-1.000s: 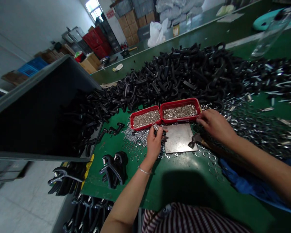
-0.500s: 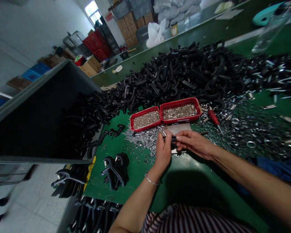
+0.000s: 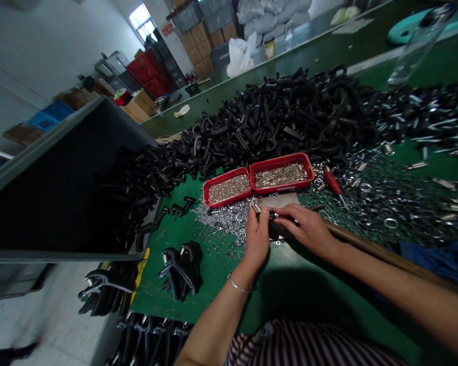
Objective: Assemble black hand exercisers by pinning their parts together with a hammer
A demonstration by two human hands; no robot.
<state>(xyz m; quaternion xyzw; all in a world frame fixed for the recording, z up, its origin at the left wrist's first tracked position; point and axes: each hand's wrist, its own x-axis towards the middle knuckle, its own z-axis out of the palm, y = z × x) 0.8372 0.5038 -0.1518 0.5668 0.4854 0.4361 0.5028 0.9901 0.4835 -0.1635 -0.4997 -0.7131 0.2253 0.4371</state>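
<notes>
My left hand (image 3: 258, 235) is closed around a black spring clamp (image 3: 272, 215), with a silver coil spring (image 3: 256, 207) poking out above the fingers. From the other side my right hand (image 3: 307, 227) pinches at the clamp's right end. A small shiny bit shows there, and the fingers hide whether they hold a separate small part. Both hands are above a flat metal plate (image 3: 288, 200) on the green table. Just behind the plate are two joined red trays (image 3: 282, 191) of small metal pins. Loose nuts and rings (image 3: 232, 219) lie left of my hands.
Black clamp parts (image 3: 275, 112) are heaped behind the trays, spilling from a tipped grey bin (image 3: 68, 134). Assembled clamps (image 3: 180, 269) stand at the left. A red screwdriver (image 3: 333, 181) lies right among rings. A wooden handle (image 3: 366, 245) runs beside my right forearm.
My right hand has turned and its fingers are bent more over the clamp's end. The wooden handle now shows beside the right forearm. My left hand stays nearly still; the view has shifted slightly.
</notes>
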